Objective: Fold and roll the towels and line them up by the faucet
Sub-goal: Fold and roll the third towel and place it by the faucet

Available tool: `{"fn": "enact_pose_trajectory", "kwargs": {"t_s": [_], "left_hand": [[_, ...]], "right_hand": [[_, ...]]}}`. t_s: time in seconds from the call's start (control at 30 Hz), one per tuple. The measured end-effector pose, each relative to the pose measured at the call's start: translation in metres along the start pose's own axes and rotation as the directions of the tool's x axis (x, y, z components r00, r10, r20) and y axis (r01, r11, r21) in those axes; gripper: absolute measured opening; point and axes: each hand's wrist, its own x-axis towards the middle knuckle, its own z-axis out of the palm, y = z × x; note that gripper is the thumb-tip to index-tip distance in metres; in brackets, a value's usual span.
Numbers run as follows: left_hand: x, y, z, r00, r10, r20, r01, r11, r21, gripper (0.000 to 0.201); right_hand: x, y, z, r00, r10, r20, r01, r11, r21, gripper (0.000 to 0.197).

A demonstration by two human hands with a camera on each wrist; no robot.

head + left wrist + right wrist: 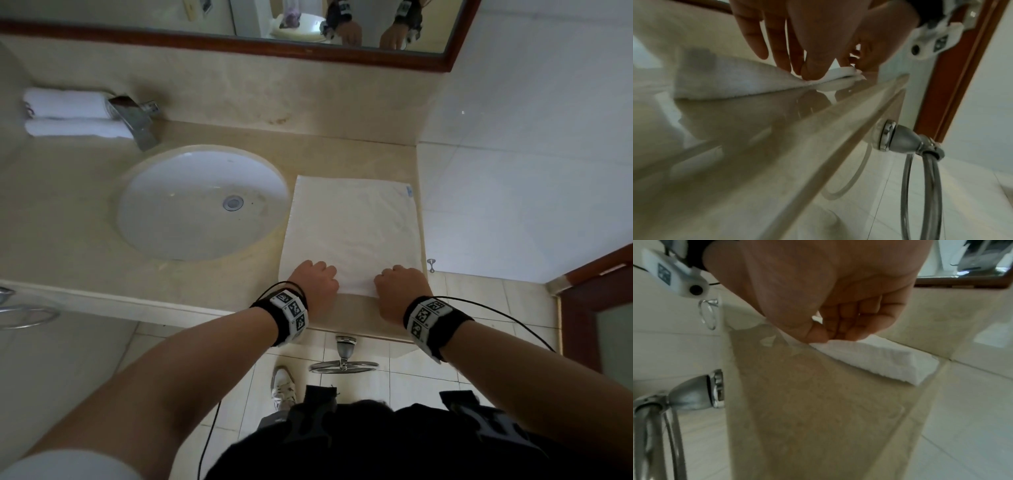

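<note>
Our left hand (313, 286) and right hand (400, 291) sit side by side on the near edge of the folded white towel (352, 222), knuckles up and fingers curled under. The wrist views show each thumb pinching that edge against the fingers, so both hands are closed on cloth, the left near the towel's left corner, the right near its right one. The towel lies flat on the beige countertop (212, 291), just right of the sink basin (202, 202), its far edge with the small blue tag (409, 192) close to the side wall.

We judge this to be the start of the roll. To do it well, we should turn the near edge over tightly and evenly, keeping both hands level so the roll does not cone toward one side. We want steady downward pressure as we push away toward the tag, with the side edges kept flush.

Two rolled towels (73, 114) already lie side by side behind the faucet (135, 120), well apart from us; this one should match their thickness and join that row.
</note>
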Motion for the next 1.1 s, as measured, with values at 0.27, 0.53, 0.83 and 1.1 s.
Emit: {"fn": "enact_pose_trajectory", "kwargs": {"t_s": [0.27,0.53,0.83,1.1], "left_hand": [[0.003,0.003,0.004,0.999,0.039,-0.031,-0.038,0.999,0.023,0.025],[0.003,0.010,0.003,0.996,0.024,-0.088,-0.017,0.997,0.077,0.006],[0.003,0.006,0.004,0.999,0.021,-0.024,-0.020,0.998,0.057,0.021],[-0.005,0.005,0.015,0.996,-0.093,-0.002,0.092,0.987,-0.133,0.027]], "right_hand": [[0.003,0.017,0.011,0.999,0.030,-0.020,-0.028,0.995,0.093,0.018],[-0.001,0.023,0.017,0.998,0.060,0.009,-0.059,0.928,0.368,0.027],[-0.002,0.027,0.017,0.995,0.088,-0.052,-0.066,0.942,0.330,0.026],[0.004,0.033,0.019,0.980,0.196,0.022,-0.174,0.805,0.568,0.015]]}}
